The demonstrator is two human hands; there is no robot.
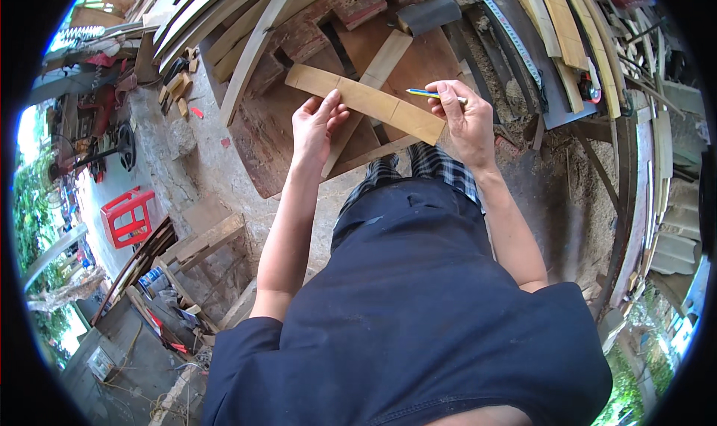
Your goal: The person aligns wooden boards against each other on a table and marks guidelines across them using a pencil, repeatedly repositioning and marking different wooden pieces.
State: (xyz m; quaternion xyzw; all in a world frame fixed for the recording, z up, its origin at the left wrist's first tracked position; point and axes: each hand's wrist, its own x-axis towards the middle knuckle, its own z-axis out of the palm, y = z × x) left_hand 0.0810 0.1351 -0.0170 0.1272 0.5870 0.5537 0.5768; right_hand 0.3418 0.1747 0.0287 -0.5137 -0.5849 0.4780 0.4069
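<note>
A short pale wooden board (381, 106) with thin marked lines across it slants over a worn reddish wooden work surface (265, 150). My left hand (321, 123) grips the board's lower edge near its left part, thumb on its face. My right hand (464, 120) holds a yellow and blue pencil (423, 93) pointed left, just above the board's right part. Beneath the board, a longer light batten (385, 61) crosses the surface diagonally.
Stacked planks (553, 23) and a long metal ruler (508, 30) lie at upper right. A leaning batten (246, 67) stands at upper left. A red plastic stool (127, 218) and scrap wood (213, 243) are to my left. A dark rolled piece (429, 15) sits at the back.
</note>
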